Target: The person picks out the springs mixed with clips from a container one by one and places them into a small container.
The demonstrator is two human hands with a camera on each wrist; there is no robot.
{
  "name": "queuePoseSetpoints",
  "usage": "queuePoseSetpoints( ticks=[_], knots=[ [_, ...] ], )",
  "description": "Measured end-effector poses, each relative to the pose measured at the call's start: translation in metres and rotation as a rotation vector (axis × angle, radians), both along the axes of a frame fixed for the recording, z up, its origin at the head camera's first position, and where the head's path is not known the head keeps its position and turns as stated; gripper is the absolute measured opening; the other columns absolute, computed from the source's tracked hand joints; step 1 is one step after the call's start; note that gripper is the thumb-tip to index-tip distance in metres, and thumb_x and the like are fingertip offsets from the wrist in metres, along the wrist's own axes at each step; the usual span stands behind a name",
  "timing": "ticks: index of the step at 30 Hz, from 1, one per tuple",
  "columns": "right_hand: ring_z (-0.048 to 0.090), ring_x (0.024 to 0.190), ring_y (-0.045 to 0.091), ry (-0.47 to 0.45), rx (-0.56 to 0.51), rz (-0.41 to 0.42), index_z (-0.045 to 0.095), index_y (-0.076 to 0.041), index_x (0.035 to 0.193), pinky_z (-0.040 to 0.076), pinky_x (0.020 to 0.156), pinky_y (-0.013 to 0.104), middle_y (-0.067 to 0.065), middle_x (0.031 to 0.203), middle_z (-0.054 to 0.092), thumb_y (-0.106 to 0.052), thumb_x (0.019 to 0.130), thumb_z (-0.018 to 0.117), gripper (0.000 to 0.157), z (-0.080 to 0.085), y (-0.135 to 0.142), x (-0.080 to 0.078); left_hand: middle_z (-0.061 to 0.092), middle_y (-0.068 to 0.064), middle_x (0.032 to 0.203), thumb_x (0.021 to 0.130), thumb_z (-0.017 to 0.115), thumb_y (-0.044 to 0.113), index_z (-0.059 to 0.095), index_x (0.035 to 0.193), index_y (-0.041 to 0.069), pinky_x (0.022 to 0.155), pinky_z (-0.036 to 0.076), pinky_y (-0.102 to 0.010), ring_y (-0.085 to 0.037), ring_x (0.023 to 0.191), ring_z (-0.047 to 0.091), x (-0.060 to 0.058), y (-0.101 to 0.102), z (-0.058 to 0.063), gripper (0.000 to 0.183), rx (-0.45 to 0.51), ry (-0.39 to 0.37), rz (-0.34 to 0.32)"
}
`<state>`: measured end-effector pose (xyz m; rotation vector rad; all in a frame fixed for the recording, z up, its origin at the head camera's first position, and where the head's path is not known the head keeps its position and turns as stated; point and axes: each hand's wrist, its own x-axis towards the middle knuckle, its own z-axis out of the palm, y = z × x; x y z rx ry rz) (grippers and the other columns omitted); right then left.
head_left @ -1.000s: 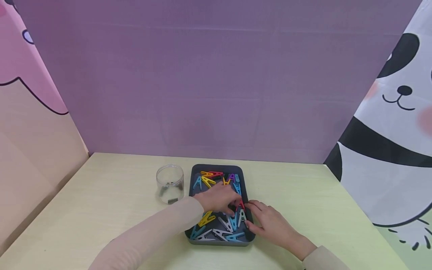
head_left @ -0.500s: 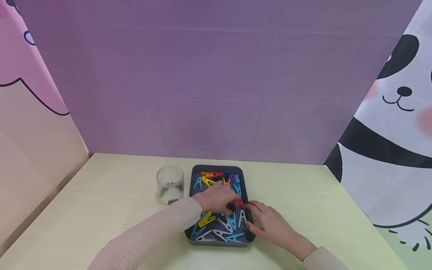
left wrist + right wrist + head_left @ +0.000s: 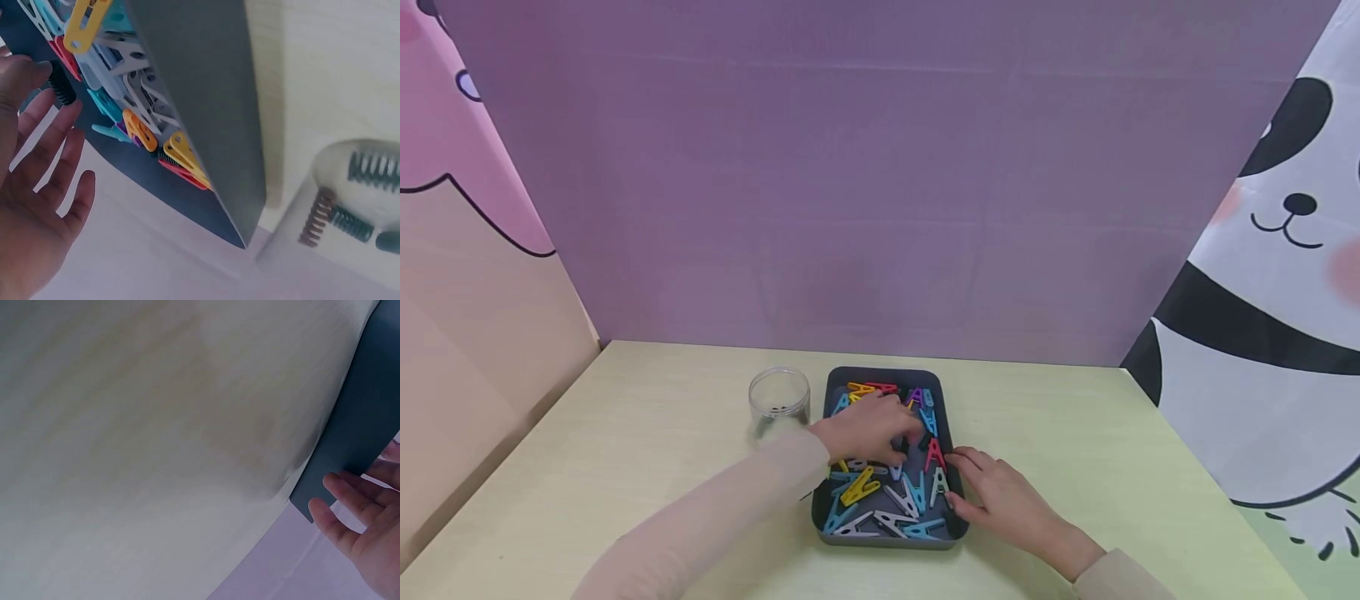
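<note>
My left hand (image 3: 871,427) is over a dark grey tray (image 3: 891,541) filled with colourful plastic clothespins. In the left wrist view it pinches a small black coil spring (image 3: 62,84) between thumb and fingertips, the other fingers spread. Below the hand lie a yellow clothespin (image 3: 859,487) and several grey and blue ones; a red clothespin (image 3: 934,455) is by the right wall. My right hand (image 3: 1000,500) rests its fingertips against the tray's right side, holding no clothespin. The left hand hides part of the tray's middle.
A clear round jar (image 3: 779,390) stands left of the tray, close to the left forearm. Several coil springs lie in it, among them a brown spring (image 3: 317,217). The pale wooden table (image 3: 1060,425) ends at a purple backdrop (image 3: 865,183).
My left hand has moved left and slightly away from the red clothespin, with the black spring in its fingers. The right hand stays at the tray's side.
</note>
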<state>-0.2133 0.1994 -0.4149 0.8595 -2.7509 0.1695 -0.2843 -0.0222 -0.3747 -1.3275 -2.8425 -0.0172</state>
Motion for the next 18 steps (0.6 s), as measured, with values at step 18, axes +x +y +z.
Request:
queuePoseSetpoints(
  ticks=[18],
  knots=[
    [0.057, 0.106, 0.024, -0.025, -0.01, -0.015, 0.056, -0.006, 0.118, 0.05, 0.084, 0.039, 0.011, 0.119, 0.057, -0.037, 0.083, 0.061, 0.047, 0.0, -0.001, 0.001, 0.065, 0.011, 0.1, 0.078, 0.07, 0.035, 0.066, 0.1, 0.026, 0.088, 0.04, -0.033, -0.012, 0.095, 0.05, 0.0, -0.041, 0.034, 0.025, 0.069, 0.08, 0.073]
  ],
)
